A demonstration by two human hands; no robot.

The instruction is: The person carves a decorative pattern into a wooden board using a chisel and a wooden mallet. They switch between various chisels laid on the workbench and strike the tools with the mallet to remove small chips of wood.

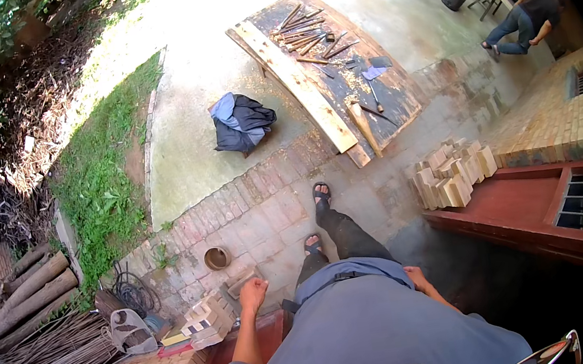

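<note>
Left hand (253,294) held at near left, just beside a stack of pale wooden blocks (208,321); its fingers are curled in together. Right hand (416,278) held by the right hip; its fingers are partly hidden, state cannot be told. A second block stack (455,174) is seen at right. Farther off, tools (302,35) are spread over a workbench (398,94).

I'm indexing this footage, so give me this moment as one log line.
left hand: curled, near stacked wood blocks | right hand: low at side | on workbench: hand tools, long plank | another person: far right
</note>
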